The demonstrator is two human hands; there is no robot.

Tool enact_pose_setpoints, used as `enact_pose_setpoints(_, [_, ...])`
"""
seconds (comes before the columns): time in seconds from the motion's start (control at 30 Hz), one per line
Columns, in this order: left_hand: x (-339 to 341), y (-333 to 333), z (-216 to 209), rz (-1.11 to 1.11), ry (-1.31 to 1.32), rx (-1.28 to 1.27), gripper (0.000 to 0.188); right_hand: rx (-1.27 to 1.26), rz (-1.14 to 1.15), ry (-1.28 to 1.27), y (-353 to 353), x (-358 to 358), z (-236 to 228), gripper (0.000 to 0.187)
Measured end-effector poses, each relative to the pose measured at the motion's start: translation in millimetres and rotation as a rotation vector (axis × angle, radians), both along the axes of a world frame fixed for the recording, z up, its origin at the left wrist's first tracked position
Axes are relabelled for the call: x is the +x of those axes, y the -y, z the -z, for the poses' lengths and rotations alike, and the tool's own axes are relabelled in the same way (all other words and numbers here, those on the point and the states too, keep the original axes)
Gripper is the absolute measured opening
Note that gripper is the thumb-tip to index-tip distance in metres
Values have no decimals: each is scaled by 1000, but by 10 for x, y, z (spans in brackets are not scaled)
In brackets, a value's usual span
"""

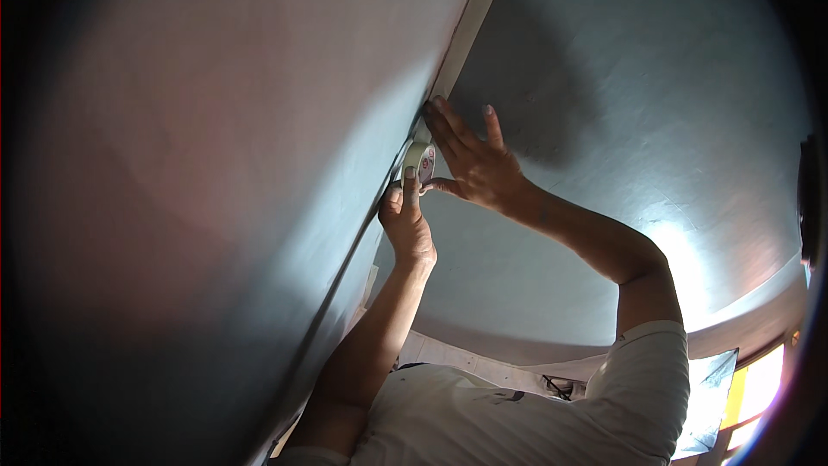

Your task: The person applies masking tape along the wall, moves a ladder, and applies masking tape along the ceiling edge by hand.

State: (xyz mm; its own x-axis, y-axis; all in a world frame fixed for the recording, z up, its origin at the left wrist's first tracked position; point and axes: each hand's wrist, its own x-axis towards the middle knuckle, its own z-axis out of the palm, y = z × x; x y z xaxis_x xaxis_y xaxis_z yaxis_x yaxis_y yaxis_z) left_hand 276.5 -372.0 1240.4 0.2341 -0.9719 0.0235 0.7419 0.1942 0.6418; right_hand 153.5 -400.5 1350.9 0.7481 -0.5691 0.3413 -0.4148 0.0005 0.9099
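My left hand (409, 226) grips a roll of pale masking tape (416, 155), its thumb laid along the roll's side. From the roll, a pale strip of tape (473, 26) runs up along the corner where two smooth surfaces meet. My right hand (485, 169) is open just above and right of the roll. Its fingertips lie against the strip at the corner, and its thumb reaches down close to the roll. The left hand's fingers behind the roll are partly hidden.
A large pinkish-grey surface (207, 121) fills the left side; a blue-grey surface (690, 78) spreads on the right, with a hand shadow on it. A dark object (809, 203) sits at the right edge. Bright window panes (759, 393) show at the lower right.
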Motion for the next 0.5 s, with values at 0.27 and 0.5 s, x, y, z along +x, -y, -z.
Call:
enact_pose_setpoints(0.27, [19,-86,27,47,34,-13,44,8,-7,135,70,9,-343,100])
enact_pose_setpoints(0.5, [5,-42,32,128,-100,-61,37,30,21,116,59,-34,96,103])
